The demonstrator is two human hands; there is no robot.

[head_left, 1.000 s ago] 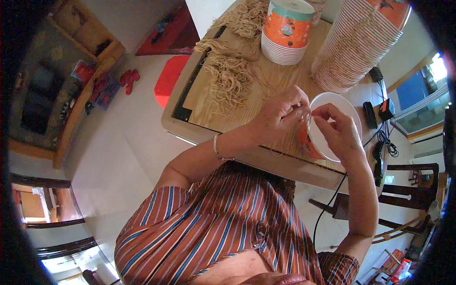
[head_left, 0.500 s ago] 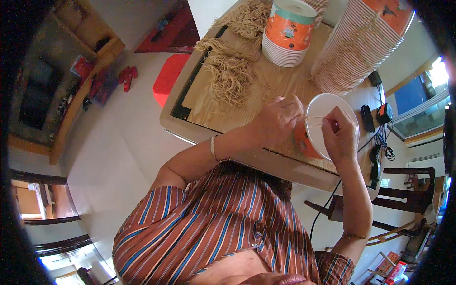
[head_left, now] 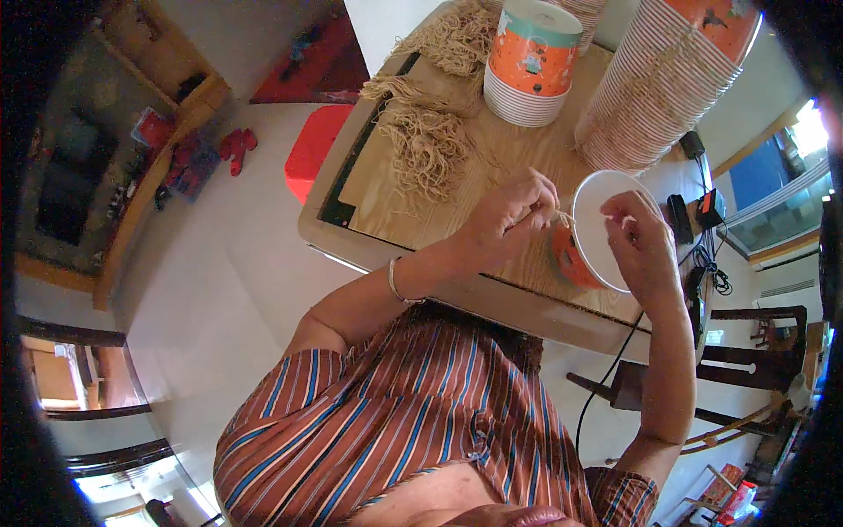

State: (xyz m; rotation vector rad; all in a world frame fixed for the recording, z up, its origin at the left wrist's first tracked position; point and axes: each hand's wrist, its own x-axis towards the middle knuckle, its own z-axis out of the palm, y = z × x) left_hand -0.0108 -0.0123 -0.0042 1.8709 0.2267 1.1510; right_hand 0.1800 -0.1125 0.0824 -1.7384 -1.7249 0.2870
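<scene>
An orange paper cup [head_left: 590,230] with a white inside is tilted toward me above the wooden table [head_left: 492,167]. My left hand [head_left: 509,215] pinches a thin beige string at the cup's left rim. My right hand [head_left: 639,246] grips the cup's right side, with its fingers over the rim. Both forearms come up from my striped shirt at the bottom of the head view.
Bundles of beige strings [head_left: 426,145] lie on the table's left part. A short stack of orange cups [head_left: 531,61] and a long tilted stack [head_left: 663,83] stand at the back. A red stool [head_left: 314,149] sits on the floor beside the table. Black chargers and cables [head_left: 694,215] lie at the right.
The cup has tipped more toward me and shifted slightly right. My right hand moved from the rim's top to its right side, while my left hand stayed at the left rim.
</scene>
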